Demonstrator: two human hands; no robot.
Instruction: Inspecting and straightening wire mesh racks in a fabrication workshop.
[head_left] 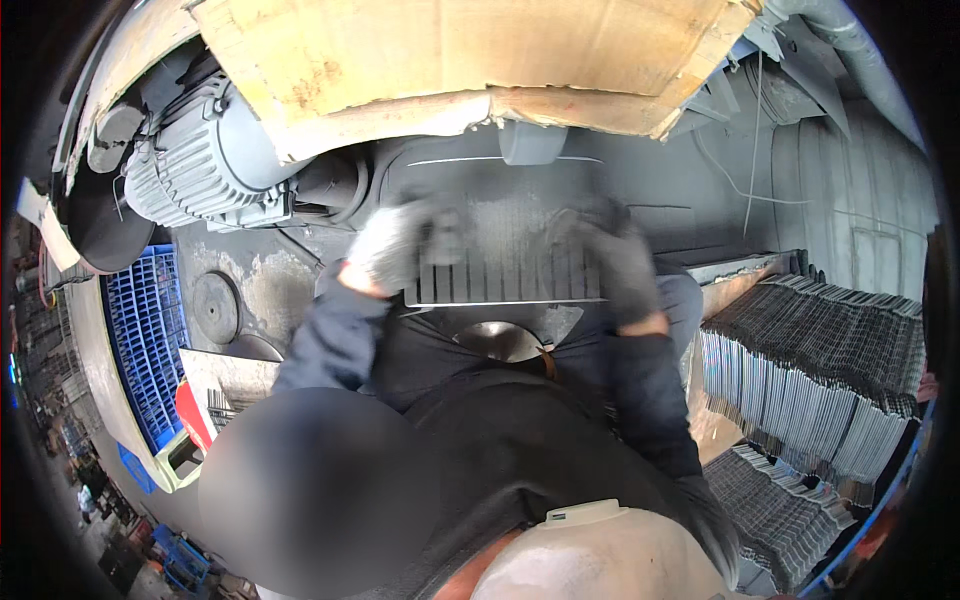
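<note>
My left hand, in a pale grey glove, and my right hand, in a dark grey glove, grip the two ends of a bundle of thin grey metal plates. The plates stand on edge, and their lower edge shows a comb-like row of slots. I hold the bundle in front of my chest, above a grey machine bed. Both hands are blurred by motion. Dark sleeves cover my forearms.
A ribbed grey electric motor sits at upper left under a torn cardboard sheet. A blue plastic crate stands at the left. Rows of stacked metal plates fill the right side. A round metal disc lies on the stained surface.
</note>
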